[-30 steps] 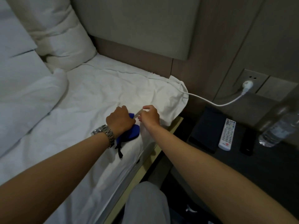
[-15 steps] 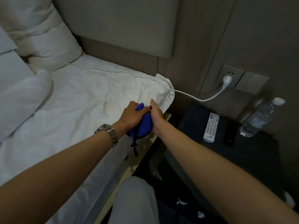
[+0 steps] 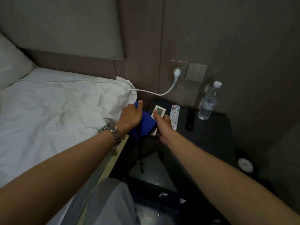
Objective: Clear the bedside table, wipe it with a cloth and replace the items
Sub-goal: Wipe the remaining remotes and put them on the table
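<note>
My left hand (image 3: 130, 116) grips a blue cloth (image 3: 146, 125) with a dark strap hanging below it, held over the gap between bed and table. My right hand (image 3: 163, 125) holds a small white remote with a screen (image 3: 159, 111), just right of the cloth and above the left end of the dark bedside table (image 3: 214, 135). On the table lie a white TV remote (image 3: 174, 116), a black remote (image 3: 190, 121) and a clear water bottle (image 3: 209, 101) standing near the wall.
The white bed (image 3: 56, 114) fills the left, its wooden frame edge (image 3: 119, 150) beside the table. A white cable (image 3: 155, 93) runs from a wall socket (image 3: 177, 72) onto the bed. A white round object (image 3: 246, 164) lies on the floor at right.
Both hands moved right from the bed to the table's left end, carrying the blue cloth and the small white remote. The view swung right with them.
</note>
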Available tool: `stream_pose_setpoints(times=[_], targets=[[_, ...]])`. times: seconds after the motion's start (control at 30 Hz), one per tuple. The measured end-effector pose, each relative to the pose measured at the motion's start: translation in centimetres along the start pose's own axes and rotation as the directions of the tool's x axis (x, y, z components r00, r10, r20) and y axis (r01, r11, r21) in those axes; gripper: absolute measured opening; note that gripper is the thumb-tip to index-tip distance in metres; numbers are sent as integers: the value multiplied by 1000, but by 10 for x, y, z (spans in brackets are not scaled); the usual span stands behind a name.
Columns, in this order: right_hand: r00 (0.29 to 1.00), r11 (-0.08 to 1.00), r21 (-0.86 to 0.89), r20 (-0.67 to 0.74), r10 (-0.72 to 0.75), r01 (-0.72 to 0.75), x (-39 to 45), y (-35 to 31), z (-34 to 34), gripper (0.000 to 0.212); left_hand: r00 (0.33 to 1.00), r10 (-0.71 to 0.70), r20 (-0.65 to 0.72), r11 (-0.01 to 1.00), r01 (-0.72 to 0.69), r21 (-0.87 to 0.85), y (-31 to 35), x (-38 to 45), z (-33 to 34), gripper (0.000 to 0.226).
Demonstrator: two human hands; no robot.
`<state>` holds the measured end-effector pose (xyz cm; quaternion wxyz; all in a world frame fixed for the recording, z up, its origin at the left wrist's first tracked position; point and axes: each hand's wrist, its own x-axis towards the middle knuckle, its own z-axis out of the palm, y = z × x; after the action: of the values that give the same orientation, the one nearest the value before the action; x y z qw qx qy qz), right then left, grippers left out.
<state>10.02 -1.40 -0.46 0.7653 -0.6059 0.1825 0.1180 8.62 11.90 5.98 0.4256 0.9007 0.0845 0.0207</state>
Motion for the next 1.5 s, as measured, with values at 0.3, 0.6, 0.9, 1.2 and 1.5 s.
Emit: stream_pose_setpoints(times=[0.3, 0.6, 0.9, 1.2, 1.5], targets=[[990, 970, 212, 89, 106, -123, -32, -17, -78, 53, 988, 83, -128, 978, -105, -178, 64, 8, 25, 40], [988, 943, 318, 144, 56, -100, -39, -24, -88, 26, 782, 570, 250, 749, -620, 231, 56, -24, 84, 48], [991, 874, 481, -68, 118, -71, -28, -21, -114, 35, 646, 672, 363, 582, -763, 280, 58, -71, 93, 42], [977, 893, 442, -141, 160, -82, -25, -20, -118, 27, 604, 685, 408, 512, -797, 320, 52, -78, 85, 20], [972, 744, 658, -84, 220, -112, -28, -38, -137, 56, 932, 305, 195, 948, -277, -159, 36, -68, 80, 22]])
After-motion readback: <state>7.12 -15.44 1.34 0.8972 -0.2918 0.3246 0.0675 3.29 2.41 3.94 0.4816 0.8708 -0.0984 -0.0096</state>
